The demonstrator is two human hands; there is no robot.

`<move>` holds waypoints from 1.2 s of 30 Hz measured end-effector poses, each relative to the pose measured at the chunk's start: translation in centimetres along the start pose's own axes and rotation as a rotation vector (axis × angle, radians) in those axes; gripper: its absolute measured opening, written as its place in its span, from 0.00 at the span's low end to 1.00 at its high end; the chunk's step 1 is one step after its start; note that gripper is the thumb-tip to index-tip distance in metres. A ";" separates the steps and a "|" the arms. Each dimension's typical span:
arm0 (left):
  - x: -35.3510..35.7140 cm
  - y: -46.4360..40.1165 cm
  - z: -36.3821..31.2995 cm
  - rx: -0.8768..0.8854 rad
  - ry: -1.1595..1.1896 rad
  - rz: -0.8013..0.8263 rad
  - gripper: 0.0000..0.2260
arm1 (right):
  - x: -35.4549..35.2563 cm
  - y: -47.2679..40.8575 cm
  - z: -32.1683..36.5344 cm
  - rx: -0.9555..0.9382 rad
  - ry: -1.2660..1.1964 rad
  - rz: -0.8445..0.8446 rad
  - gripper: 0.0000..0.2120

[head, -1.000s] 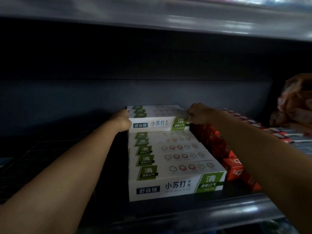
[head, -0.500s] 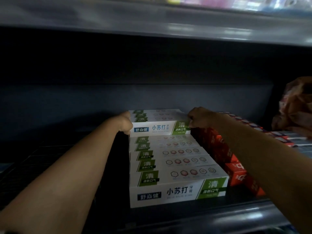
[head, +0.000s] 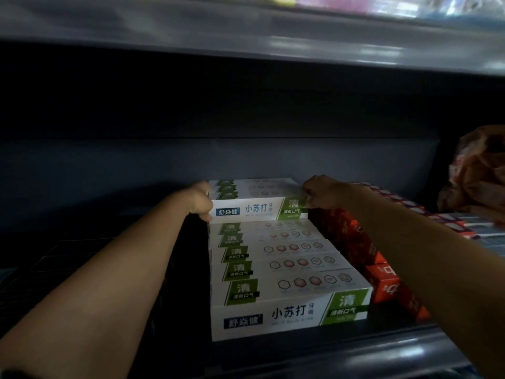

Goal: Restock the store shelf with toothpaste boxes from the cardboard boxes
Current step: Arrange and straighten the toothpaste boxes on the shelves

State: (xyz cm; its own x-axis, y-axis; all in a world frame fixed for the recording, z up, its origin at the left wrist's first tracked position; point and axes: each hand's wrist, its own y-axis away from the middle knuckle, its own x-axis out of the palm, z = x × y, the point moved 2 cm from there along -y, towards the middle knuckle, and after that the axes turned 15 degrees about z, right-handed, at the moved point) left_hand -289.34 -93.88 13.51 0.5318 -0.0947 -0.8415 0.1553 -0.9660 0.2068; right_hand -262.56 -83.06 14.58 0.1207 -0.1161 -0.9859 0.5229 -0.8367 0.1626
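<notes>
A row of white and green toothpaste boxes (head: pixel 287 272) lies flat on the dark shelf (head: pixel 328 359), running from the front edge toward the back. On top of the rear part sits a second layer of the same boxes (head: pixel 254 209). My left hand (head: pixel 200 201) presses the left end of that upper layer, and my right hand (head: pixel 323 194) grips its right end. The cardboard boxes are out of sight.
Red toothpaste boxes (head: pixel 382 280) are packed tight against the right side of the white row. A crumpled reddish plastic bag (head: pixel 478 173) sits at the far right. Left of the white row lies dark bare wire shelf (head: pixel 68 258). The shelf above (head: pixel 246 34) overhangs closely.
Both hands stay on the ends of the upper layer of boxes. The view has shifted slightly downward; the stack itself looks unmoved.
</notes>
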 end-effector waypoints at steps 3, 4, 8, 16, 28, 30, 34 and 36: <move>0.1 -0.1 0.1 -0.005 0.004 -0.004 0.20 | 0.0 0.2 0.1 -0.005 0.003 0.007 0.13; 0.1 -0.1 0.2 -0.005 0.011 -0.004 0.20 | 0.0 0.3 0.2 -0.008 0.004 0.008 0.13; 0.2 -0.1 0.2 -0.008 0.022 -0.010 0.20 | 0.0 0.5 0.1 -0.009 -0.013 0.010 0.12; -0.9 1.9 -1.1 -0.017 -0.039 -0.064 0.19 | -0.6 2.2 -0.1 -0.017 0.049 0.026 0.17; 2.7 10.6 -7.2 -0.028 -0.263 -0.107 0.10 | -1.1 8.2 -0.6 -0.167 0.054 0.004 0.15; 3.6 12.2 -8.6 -0.012 -0.268 -0.063 0.11 | -1.3 10.0 -0.2 -0.193 0.046 -0.001 0.14; 5.3 14.5 -11.7 0.075 -0.303 -0.060 0.16 | -1.6 13.1 0.1 -0.222 0.033 -0.076 0.12; 6.5 15.2 -13.2 0.151 -0.325 -0.071 0.19 | -1.8 14.7 0.1 -0.194 0.016 -0.111 0.11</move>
State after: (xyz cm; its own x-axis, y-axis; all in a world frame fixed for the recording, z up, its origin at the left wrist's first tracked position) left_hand -272.56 -105.97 17.80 0.2282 -0.0736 -0.9708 0.0445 -0.9953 0.0860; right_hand -255.14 -95.17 18.71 0.0662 -0.0194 -0.9976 0.6859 -0.7253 0.0596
